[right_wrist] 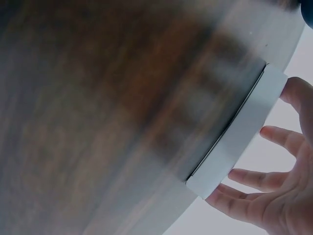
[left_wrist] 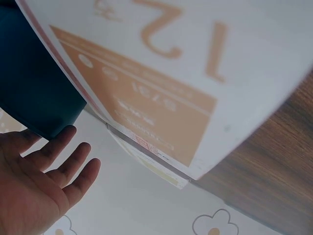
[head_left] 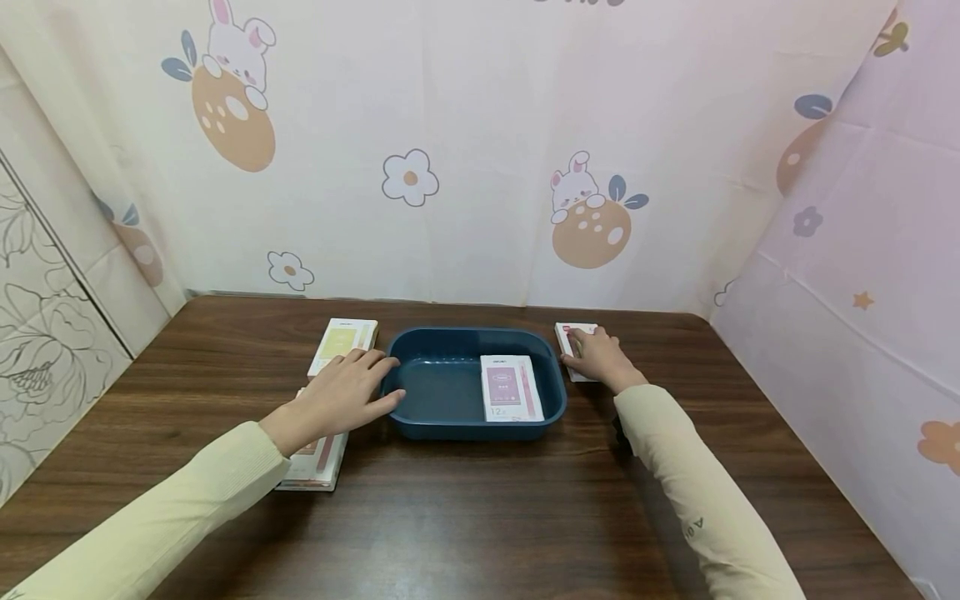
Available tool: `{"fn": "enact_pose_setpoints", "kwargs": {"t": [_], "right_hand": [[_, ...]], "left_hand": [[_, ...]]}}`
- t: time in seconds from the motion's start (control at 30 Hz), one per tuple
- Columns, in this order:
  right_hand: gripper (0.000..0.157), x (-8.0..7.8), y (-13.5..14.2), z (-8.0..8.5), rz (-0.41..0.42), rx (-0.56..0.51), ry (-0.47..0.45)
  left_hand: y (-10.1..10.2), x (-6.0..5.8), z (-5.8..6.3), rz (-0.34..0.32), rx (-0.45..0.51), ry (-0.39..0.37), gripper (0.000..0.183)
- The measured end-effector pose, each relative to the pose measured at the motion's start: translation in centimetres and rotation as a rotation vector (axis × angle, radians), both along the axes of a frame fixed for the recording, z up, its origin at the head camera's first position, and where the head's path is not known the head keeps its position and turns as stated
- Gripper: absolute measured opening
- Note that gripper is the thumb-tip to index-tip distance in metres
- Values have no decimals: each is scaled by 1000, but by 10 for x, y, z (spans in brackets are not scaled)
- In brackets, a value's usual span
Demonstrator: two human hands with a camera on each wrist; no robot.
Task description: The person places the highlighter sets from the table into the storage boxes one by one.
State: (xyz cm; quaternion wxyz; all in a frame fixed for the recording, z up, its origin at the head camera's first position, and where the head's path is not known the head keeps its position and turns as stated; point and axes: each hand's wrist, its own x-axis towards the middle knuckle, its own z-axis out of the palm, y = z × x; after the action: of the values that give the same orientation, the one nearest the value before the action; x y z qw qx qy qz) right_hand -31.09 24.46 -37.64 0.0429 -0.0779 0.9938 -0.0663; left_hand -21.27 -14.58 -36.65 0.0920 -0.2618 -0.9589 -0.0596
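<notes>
A dark blue rectangular plastic basin point(head_left: 442, 429) stands mid-table. Inside, at its right end, a flat white box with a purple label point(head_left: 512, 389) leans. The left hand point(head_left: 341, 396) hovers by the basin's left rim, fingers spread and relaxed, holding nothing. Beneath its wrist lies a white box with an orange label point(left_wrist: 161, 93), on what looks like a stack, partly hidden by the arm. Right of the basin, the right hand point(head_left: 600, 358) grips a white box point(right_wrist: 239, 129) on the table, thumb and fingertips at its edges; the hand covers much of its top.
A white box with a yellow-green label point(head_left: 341, 343) lies behind the left hand, left of the basin. The brown wooden table point(head_left: 480, 517) ends at a patterned curtain point(head_left: 480, 233) at the back, with another curtain side on the right.
</notes>
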Motion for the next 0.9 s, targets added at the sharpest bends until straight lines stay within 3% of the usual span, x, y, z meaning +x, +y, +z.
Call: {"fn": "enact_pose_setpoints", "kwargs": {"t": [0.63, 0.9], "right_hand": [[59, 1, 2, 8, -36, -27, 32], [59, 4, 7, 18, -4, -24, 90]], "left_hand": [[0, -2, 0, 6, 10, -19, 57], [0, -1, 0, -1, 15, -1, 57]]}}
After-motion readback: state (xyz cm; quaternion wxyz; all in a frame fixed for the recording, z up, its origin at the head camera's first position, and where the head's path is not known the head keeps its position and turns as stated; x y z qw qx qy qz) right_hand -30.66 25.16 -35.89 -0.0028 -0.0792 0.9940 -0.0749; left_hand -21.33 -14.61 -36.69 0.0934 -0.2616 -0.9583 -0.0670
